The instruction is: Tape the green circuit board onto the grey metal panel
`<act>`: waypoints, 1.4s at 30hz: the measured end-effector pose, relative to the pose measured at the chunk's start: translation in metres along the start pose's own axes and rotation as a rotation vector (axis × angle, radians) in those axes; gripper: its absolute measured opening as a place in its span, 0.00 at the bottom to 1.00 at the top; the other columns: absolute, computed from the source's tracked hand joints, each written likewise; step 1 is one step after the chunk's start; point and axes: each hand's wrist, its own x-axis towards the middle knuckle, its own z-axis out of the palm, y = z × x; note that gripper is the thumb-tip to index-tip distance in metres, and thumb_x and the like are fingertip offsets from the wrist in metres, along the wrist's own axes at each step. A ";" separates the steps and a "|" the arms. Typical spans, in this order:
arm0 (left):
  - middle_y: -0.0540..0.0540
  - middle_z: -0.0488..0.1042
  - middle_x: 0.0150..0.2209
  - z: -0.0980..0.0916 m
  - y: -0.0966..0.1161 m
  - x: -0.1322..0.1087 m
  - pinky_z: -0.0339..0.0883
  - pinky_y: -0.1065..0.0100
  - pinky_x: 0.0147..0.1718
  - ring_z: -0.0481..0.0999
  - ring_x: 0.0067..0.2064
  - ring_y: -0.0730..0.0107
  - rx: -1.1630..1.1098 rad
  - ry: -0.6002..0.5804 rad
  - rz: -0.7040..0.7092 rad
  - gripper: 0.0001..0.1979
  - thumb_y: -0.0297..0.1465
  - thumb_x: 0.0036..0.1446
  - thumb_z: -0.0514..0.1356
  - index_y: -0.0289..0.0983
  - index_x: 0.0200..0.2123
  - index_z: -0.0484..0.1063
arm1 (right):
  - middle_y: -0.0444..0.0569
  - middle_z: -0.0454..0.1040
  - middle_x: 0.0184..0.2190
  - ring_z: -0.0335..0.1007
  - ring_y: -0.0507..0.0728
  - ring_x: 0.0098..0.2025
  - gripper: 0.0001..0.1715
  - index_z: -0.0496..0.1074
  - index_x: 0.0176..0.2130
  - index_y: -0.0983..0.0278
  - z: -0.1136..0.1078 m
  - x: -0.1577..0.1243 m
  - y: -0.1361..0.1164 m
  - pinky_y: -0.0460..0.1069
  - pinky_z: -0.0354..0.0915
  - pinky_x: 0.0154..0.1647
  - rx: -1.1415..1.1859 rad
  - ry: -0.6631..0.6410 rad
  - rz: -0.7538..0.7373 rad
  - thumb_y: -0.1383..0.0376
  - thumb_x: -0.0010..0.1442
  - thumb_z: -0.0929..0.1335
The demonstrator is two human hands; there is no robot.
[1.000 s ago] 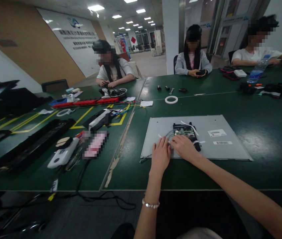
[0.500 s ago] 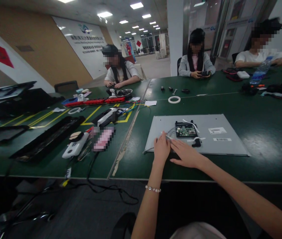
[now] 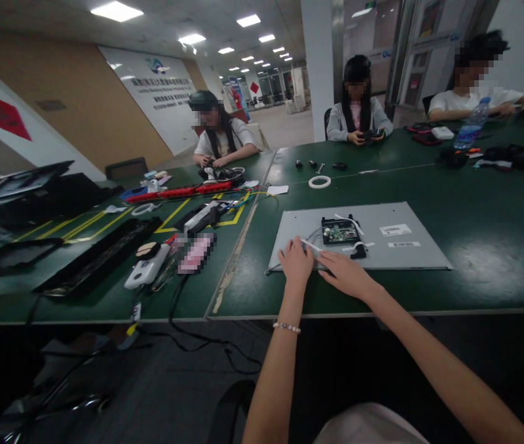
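A grey flat display panel (image 3: 382, 251) lies back side up on the green table, with a green circuit board (image 3: 338, 232) in a black frame on it. Thin cables run from the board towards my hands, beside a narrow white tape strip (image 3: 312, 245). My left hand (image 3: 296, 262) rests on the panel's near left part, fingers spread and touching it by the strip's left end. From the right, my right hand (image 3: 347, 274) reaches over the near edge, fingers stretched out, tips by the strip's other end. My fingers partly hide the cables there.
Left of the panel lie a long black housing (image 3: 100, 256), a white device (image 3: 147, 266) and a pink phone-like object (image 3: 197, 253). A tape roll (image 3: 320, 182) lies beyond the panel. Three people sit across the table; a water bottle (image 3: 473, 124) stands at right.
The view has shifted slightly, so the panel sits higher. My left fingers have spread further apart, and the white strip shows more clearly between my hands. My right hand stays beside it.
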 end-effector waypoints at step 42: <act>0.40 0.70 0.55 -0.020 -0.031 0.005 0.57 0.46 0.58 0.63 0.61 0.55 -0.299 0.067 0.092 0.16 0.29 0.62 0.52 0.39 0.54 0.66 | 0.48 0.62 0.61 0.62 0.65 0.60 0.26 0.71 0.51 0.50 -0.142 -0.120 0.189 0.56 0.72 0.46 1.106 0.481 1.289 0.52 0.51 0.70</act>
